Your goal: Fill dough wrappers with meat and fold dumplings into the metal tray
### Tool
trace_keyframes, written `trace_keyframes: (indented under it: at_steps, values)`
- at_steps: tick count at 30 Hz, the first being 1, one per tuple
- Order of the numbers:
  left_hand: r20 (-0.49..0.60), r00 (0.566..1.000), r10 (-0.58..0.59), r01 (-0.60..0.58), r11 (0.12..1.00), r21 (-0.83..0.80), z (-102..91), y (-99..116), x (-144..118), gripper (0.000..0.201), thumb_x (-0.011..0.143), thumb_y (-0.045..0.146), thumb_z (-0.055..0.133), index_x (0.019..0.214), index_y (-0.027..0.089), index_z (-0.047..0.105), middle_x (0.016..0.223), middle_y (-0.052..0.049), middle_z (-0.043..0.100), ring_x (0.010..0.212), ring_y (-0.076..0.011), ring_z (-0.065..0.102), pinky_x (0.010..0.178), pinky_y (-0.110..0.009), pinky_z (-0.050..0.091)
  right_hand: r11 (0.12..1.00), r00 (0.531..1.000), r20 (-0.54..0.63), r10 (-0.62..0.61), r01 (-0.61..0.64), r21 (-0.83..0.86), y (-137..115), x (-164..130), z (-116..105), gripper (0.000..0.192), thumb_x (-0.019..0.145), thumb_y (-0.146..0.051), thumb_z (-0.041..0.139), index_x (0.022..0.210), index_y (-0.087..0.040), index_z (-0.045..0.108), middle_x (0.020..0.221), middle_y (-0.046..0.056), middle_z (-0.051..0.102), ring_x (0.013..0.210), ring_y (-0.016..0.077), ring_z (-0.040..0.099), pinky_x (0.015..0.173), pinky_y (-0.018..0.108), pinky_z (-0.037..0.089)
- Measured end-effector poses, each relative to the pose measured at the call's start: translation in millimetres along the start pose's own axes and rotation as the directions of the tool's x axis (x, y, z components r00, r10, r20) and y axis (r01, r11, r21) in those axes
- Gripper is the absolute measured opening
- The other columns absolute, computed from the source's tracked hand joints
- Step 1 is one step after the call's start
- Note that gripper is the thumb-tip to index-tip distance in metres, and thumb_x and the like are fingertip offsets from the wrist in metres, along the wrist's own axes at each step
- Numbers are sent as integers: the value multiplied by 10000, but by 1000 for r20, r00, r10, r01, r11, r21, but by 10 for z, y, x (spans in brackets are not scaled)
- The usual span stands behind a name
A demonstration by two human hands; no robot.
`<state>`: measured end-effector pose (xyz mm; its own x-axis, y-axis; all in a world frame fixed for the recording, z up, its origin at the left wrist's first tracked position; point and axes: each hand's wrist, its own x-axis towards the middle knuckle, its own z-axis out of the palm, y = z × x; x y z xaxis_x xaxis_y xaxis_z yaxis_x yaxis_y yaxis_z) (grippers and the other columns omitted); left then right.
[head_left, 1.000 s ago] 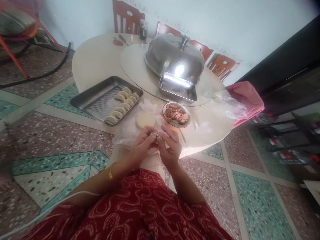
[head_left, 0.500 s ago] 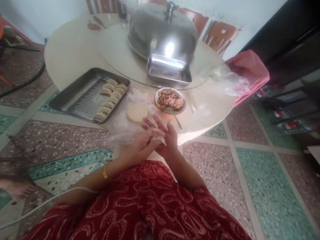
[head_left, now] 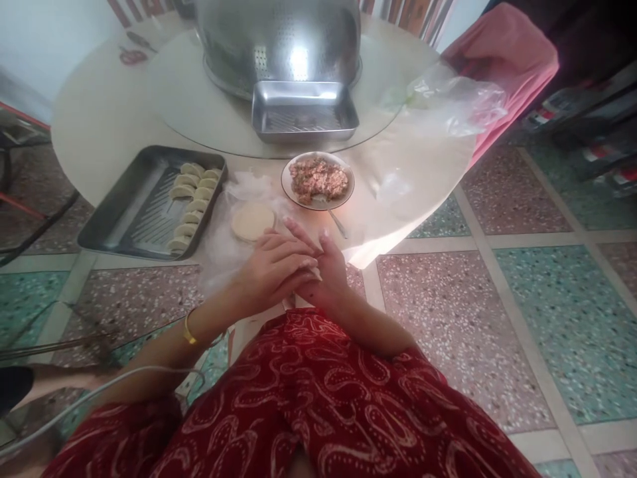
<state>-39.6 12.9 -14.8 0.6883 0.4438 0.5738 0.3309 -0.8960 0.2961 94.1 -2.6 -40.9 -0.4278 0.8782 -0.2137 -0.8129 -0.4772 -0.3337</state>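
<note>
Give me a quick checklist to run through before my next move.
1. Room in the tray: ok, bare metal left of the dumplings.
2. Dough round handy: ok, near the left hand.
3. Filling available: ok, a good amount in the bowl.
4. Spoon ready: ok, handle out over the rim.
5. Anything in the right hand: cannot tell, its palm is mostly covered.
</note>
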Motion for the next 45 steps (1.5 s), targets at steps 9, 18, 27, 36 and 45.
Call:
trace_keyframes:
  at_steps: [9, 18, 27, 36, 45]
  values:
    - [50, 995, 86, -92, 985, 145, -33, 14, 43, 23, 937, 221, 576, 955, 224, 590, 953, 10, 721, 894, -198, 644, 837, -391, 450, 995, 998, -21, 65, -63, 80, -58, -16, 9, 472, 948, -502, 294, 1107, -218, 636, 902, 49, 742, 757, 167, 683, 616, 287, 585]
    - [243, 966, 91, -106, 993, 49, -16, -8, 126, 145, 941, 265, 526, 868, 264, 651, 938, 2, 691, 954, -237, 621, 823, -406, 438, 1000, 999, 47, 0, 0, 8, 11, 34, -98, 443, 874, -550, 419, 1105, -234, 627, 910, 50, 722, 923, 211, 659, 845, 403, 576]
    - [208, 978, 9, -7, 1000, -8, 132, -3, 113, 201, 943, 331, 508, 866, 264, 681, 934, -19, 664, 933, -235, 598, 824, -401, 458, 995, 981, 169, -91, 84, 47, 66, 64, -109, 509, 848, -616, 445, 1130, -220, 598, 970, 57, 722, 936, 200, 680, 966, 438, 528]
    - [40, 998, -46, 44, 998, 38, -71, -27, 68, 89, 911, 263, 634, 984, 213, 643, 961, -38, 696, 960, -207, 615, 848, -390, 461, 1000, 992, 124, 6, -9, 22, -63, -18, -151, 526, 882, -632, 421, 1241, -275, 563, 1031, 24, 713, 781, 166, 663, 692, 336, 596]
    - [18, 999, 36, -39, 981, 192, 15, -22, -33, 32, 920, 238, 608, 949, 250, 609, 923, 30, 701, 859, -184, 627, 803, -372, 433, 998, 996, 93, 2, -8, 57, -55, -33, -44, 517, 941, -578, 281, 1173, -263, 619, 1142, 41, 712, 989, 167, 662, 625, 264, 571]
